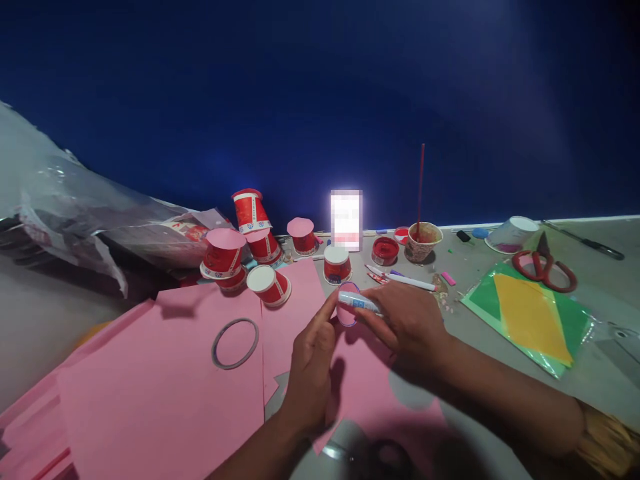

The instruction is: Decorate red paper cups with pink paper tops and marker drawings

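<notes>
My right hand (407, 320) grips a small white glue tube (361, 303) with blue print, laid across a round pink piece with a purple rim (349, 317). The edge of that piece is held by my left hand (315, 360), its fingers pressed together; whether a cup is behind it I cannot tell. Just beyond my hands stands an upside-down red paper cup (338, 272). Another red cup with a white base (270, 285) is to its left. Pink paper with round cut-outs (365, 367) lies beneath my hands.
Pink sheets (165, 393) cover the left side, with a grey ring (235, 365) on them. Several red cups (223, 257) are stacked behind. Beyond my right hand are a brush in a paint cup (421, 250) and red-handled scissors (543, 273). A lit screen (346, 220) leans at the wall.
</notes>
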A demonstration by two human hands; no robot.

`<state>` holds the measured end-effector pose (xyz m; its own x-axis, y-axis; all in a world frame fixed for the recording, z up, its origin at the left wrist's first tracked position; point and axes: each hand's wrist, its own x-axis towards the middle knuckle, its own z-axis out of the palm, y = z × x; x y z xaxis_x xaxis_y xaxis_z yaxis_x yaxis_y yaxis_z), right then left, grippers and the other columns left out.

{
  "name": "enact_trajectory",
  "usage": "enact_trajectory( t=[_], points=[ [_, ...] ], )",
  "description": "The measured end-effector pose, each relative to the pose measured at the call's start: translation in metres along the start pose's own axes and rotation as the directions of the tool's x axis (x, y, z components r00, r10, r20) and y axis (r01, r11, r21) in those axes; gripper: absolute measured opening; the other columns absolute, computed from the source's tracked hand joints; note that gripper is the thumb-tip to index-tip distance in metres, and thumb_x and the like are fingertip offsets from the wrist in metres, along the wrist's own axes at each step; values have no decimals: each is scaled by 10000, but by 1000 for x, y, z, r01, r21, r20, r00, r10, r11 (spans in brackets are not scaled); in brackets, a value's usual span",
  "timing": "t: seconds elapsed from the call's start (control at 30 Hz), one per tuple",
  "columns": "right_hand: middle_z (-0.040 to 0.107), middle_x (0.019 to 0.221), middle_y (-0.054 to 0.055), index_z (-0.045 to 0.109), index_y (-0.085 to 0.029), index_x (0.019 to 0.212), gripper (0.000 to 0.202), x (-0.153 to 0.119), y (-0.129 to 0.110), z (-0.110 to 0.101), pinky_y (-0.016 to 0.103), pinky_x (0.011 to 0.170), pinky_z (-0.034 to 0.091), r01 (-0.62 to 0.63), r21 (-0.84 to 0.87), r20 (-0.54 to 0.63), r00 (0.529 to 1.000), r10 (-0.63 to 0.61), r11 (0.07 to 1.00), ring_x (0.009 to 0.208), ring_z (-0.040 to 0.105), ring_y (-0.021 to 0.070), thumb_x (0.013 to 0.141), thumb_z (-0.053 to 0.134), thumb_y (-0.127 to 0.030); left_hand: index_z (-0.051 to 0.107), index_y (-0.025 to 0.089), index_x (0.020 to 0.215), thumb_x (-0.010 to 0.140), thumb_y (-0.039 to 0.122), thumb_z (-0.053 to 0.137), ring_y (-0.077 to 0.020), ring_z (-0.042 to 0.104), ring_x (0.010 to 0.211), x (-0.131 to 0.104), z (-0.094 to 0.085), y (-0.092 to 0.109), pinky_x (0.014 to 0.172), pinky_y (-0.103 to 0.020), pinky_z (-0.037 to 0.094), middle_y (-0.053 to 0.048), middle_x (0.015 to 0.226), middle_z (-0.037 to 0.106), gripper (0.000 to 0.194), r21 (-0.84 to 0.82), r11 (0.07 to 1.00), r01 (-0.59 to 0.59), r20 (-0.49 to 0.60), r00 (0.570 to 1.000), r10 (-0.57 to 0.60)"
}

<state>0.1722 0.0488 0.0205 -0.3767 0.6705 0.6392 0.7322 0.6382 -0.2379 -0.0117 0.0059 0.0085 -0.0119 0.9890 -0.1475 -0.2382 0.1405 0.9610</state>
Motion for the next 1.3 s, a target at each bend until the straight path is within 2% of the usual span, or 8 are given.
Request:
enact_trajectory(
  t=[0.13,0.37,0.53,0.67,0.77,0.87,1.13,1.3],
  points=[
    [769,822,44,753,-180,1031,311,-1,-1,1,336,720,395,-32,18,22,999,32,999,743,669,201,1098,562,-416,748,237,1267,983,628,599,-286,721,1102,10,-4,11,920,-394,554,-127,1304,755,506,-22,1000,-14,-15,1000,13],
    [683,677,49,746,-164,895,381,1,-6,-1,365,648,302,87,-128,-19,996,-91,988,638,580,206,1111,505,-365,705,220,827,806,352,759,-225,683,839,18,-8,22,792,-350,538,-40,866,723,144,431,886,-170,-69,973,220],
    [702,683,50,733,-176,846,372,0,-10,-2,360,646,308,81,-88,12,997,-80,993,641,598,196,1095,543,-376,596,221,594,794,284,683,-176,554,667,21,-6,23,647,-292,451,2,642,592,227,544,820,-179,-77,962,262],
    [745,720,42,733,-191,893,345,0,-8,0,331,632,341,-147,54,30,989,146,988,640,629,185,1061,579,-452,555,213,557,730,265,650,-145,462,601,24,-7,24,584,-269,380,24,573,524,204,484,866,-127,-98,975,198],
    [752,768,31,698,-209,902,341,8,0,-6,300,613,393,-376,260,77,926,369,889,661,640,184,1041,548,-482,565,203,566,700,287,663,-129,453,595,28,-12,23,593,-260,381,32,573,523,186,364,930,-56,-106,989,101],
    [679,709,4,631,-227,788,396,17,13,-16,286,605,428,-492,394,198,870,451,776,632,581,168,1049,472,-478,574,196,569,683,324,705,-122,472,603,33,-18,21,612,-258,400,36,577,522,216,243,970,25,-105,994,1],
    [659,747,25,601,-220,739,452,-15,40,-3,317,622,419,-543,178,436,791,429,821,700,608,200,1067,436,-484,532,200,518,630,333,726,-93,419,519,38,-20,25,527,-234,325,54,488,466,260,114,989,96,-140,987,-80],
    [687,801,67,673,-210,772,400,-39,37,9,353,695,439,-386,33,378,859,346,922,796,619,238,1039,520,-466,577,184,536,641,309,760,-94,474,538,37,-20,22,529,-226,345,33,520,530,245,106,988,115,-103,989,-104]
  ],
)
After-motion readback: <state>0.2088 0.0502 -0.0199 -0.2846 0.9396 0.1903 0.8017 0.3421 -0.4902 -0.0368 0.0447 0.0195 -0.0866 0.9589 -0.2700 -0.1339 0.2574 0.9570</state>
